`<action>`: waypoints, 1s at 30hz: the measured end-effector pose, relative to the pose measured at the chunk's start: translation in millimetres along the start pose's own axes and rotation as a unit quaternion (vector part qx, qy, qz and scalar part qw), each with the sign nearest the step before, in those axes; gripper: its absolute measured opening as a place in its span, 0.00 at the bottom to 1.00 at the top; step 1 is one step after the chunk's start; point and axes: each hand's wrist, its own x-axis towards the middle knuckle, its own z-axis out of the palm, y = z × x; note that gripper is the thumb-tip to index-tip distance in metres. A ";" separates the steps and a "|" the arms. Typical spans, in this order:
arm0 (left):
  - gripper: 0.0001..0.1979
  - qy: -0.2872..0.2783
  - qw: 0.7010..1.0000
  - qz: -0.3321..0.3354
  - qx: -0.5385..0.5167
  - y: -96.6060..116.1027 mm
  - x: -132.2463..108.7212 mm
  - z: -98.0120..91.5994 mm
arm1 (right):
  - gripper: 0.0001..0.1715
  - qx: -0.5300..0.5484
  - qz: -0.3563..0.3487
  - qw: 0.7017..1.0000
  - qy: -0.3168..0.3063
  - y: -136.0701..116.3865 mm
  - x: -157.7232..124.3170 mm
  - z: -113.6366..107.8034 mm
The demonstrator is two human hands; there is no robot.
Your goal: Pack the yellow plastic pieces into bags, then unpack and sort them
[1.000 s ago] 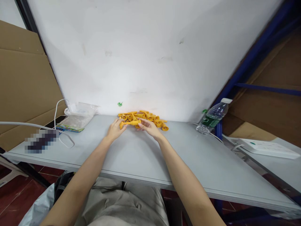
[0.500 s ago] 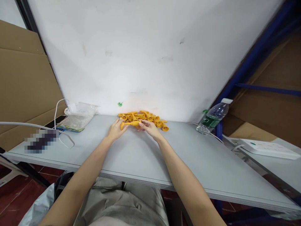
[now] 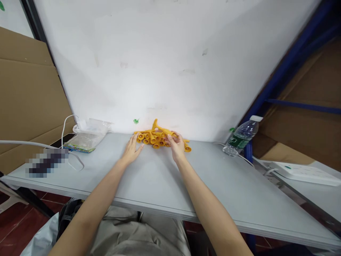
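Observation:
Several yellow plastic pieces with flared, cup-like ends (image 3: 156,145) lie heaped against the white wall at the back of the table. Over the right of the heap, my right hand (image 3: 176,144) grips one yellow plastic piece (image 3: 160,127) by its flared end. That piece is tilted, its curved hooked end pointing up and left. At the heap's left edge rests my left hand (image 3: 131,149), fingers spread and nothing in its grasp. Its fingertips are close to the nearest pieces; whether they touch is unclear.
On the grey table (image 3: 160,185), a clear plastic bag (image 3: 90,137) and white cables lie at left, near a blurred-out dark item (image 3: 48,163). A water bottle (image 3: 242,137) leans at right. Beyond it is a white power strip (image 3: 306,173). Cardboard (image 3: 23,96) stands at far left.
Half a second ago both hands held one yellow piece level before the heap. My left hand has let go, and my right hand has moved it back and up over the heap.

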 end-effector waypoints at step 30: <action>0.23 0.054 0.919 -0.358 -0.156 -37.3 41.5 21.5 | 0.36 -0.594 -0.185 0.779 -0.077 23.0 32.4 -21.1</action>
